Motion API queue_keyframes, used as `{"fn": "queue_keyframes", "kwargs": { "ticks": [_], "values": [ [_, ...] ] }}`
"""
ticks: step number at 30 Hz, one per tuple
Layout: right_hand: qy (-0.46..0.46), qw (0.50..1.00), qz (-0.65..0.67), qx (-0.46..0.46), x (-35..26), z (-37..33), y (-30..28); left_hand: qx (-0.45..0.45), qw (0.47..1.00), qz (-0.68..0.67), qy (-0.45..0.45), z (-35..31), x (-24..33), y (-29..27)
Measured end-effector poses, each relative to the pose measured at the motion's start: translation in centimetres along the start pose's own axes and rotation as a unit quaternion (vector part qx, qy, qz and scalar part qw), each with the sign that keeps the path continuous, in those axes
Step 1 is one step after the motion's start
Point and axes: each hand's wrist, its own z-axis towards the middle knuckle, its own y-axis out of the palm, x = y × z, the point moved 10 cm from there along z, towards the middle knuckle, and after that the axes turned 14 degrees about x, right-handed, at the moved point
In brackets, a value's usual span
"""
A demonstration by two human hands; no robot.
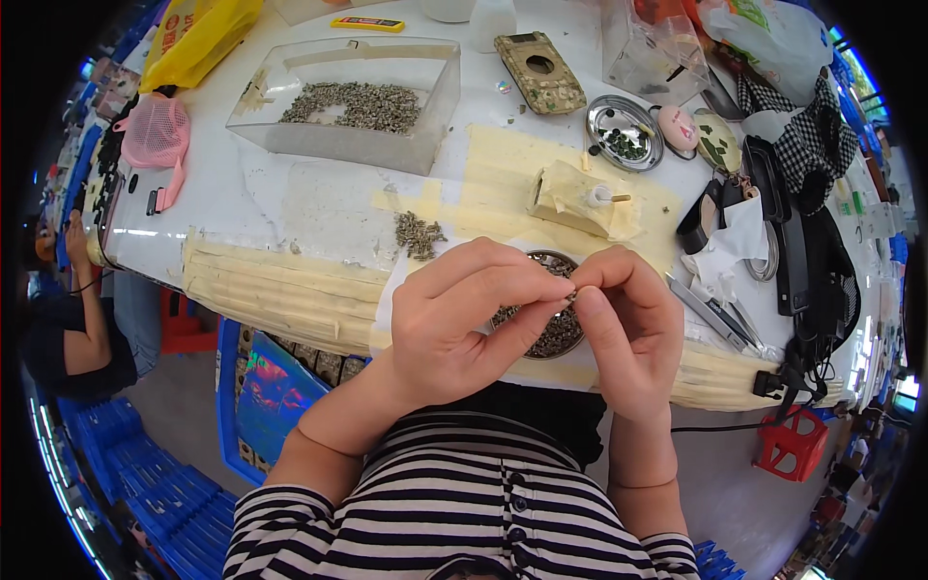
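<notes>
My left hand (454, 324) and my right hand (633, 338) meet over the near edge of the table, thumb and forefinger of each pinched closed. Their fingertips nearly touch; what sits between them is too small to make out. Just below is a round dish (543, 356) full of tiny metallic grey-brown pieces, partly covered by both hands. To the left of the dish lies a small loose heap of similar pieces (418, 235). A clear plastic box (348, 153) farther back holds many more, spread over its bottom.
A tape-covered block (580, 201) with a small peg stands beyond my hands. Behind it are a speckled block with a round hole (539, 72) and a metal dish of dark green bits (604, 116). Tweezers (715, 314) lie at right; a pink mesh strainer (155, 135) is at left.
</notes>
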Motion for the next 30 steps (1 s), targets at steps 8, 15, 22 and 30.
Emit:
{"fn": "queue_keyframes", "kwargs": {
  "ticks": [8, 15, 22, 30],
  "values": [
    [-0.029, 0.999, -0.014, 0.033, -0.2, -0.1, -0.4, 0.007, 1.000, -0.010, -0.020, 0.0, -0.3, -0.9],
    [-0.134, 0.984, -0.108, 0.036, -1.4, 0.0, -0.1, -0.042, 0.832, -0.545, -0.093, 1.4, 7.1, -5.6],
    [-0.132, 0.986, -0.088, 0.046, -1.5, 0.0, -0.6, -0.018, 0.791, -0.605, -0.092, 2.3, 10.8, -4.0],
    [-0.140, 0.986, -0.086, 0.039, -1.6, -0.1, -0.3, 0.078, 0.848, -0.519, -0.075, 1.7, 11.2, -5.5]
  ]
}}
